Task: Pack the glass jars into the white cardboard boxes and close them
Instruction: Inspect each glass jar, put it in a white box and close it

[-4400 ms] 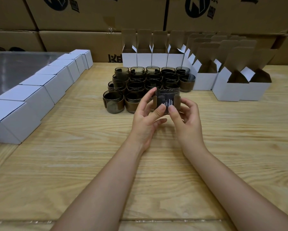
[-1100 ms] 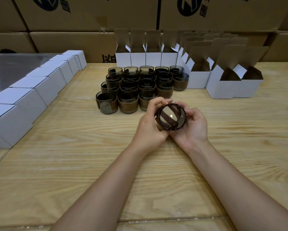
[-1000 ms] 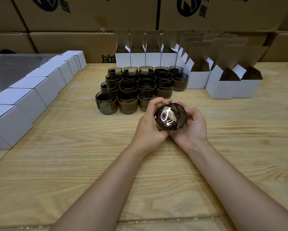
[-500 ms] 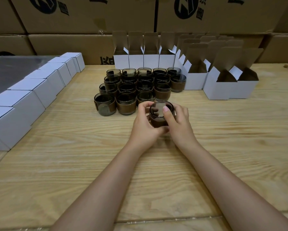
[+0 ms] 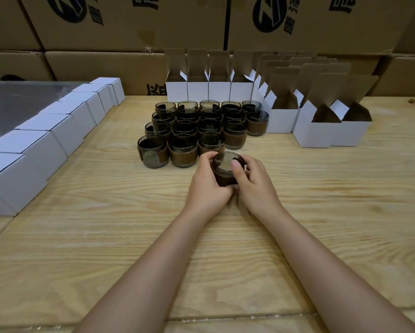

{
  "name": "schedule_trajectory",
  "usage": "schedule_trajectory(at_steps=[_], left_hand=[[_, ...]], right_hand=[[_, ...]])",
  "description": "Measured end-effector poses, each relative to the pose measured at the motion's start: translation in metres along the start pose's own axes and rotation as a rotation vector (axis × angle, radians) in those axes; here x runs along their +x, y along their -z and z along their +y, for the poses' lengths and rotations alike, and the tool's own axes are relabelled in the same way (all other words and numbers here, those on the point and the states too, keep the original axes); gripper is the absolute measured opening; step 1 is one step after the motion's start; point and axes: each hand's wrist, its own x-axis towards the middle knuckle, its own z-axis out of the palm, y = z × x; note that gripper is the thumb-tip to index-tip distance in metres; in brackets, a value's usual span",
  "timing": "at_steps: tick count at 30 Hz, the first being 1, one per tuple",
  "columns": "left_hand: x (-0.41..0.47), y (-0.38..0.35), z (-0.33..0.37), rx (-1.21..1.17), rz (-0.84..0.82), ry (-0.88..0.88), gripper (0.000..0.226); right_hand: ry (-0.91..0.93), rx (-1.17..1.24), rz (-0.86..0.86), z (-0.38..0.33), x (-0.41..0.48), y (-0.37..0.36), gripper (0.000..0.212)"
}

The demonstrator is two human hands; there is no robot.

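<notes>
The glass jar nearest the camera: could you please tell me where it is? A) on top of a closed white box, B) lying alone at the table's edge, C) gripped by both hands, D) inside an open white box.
C: the left hand and right hand both curl round the glass jar, in front of the other jars.

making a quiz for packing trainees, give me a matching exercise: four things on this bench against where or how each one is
1 held glass jar
2 closed white boxes
3 open white boxes
4 brown cartons

a flaps up, back right of the table
b stacked behind the table
c gripped between left hand and right hand
d row along the table's left side

Pairs: 1-c, 2-d, 3-a, 4-b
</notes>
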Motion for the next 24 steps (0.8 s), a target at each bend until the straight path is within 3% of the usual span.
schedule_trajectory(at_steps=[5,9,17,24], left_hand=[[0.001,-0.001,0.001,0.05,0.072,0.013,0.083],[0.002,0.0,0.001,0.086,0.136,0.027,0.084],[0.003,-0.002,0.0,0.108,0.149,0.026,0.089],[-0.001,0.0,0.006,0.154,0.22,0.024,0.101]], right_hand=[[-0.085,-0.138,0.303,0.009,0.036,0.04,0.049],[-0.223,-0.402,0.464,0.027,0.08,0.093,0.05],[-0.136,-0.64,0.322,0.056,0.108,0.127,0.049],[0.01,-0.778,0.31,0.047,0.101,0.123,0.026]])
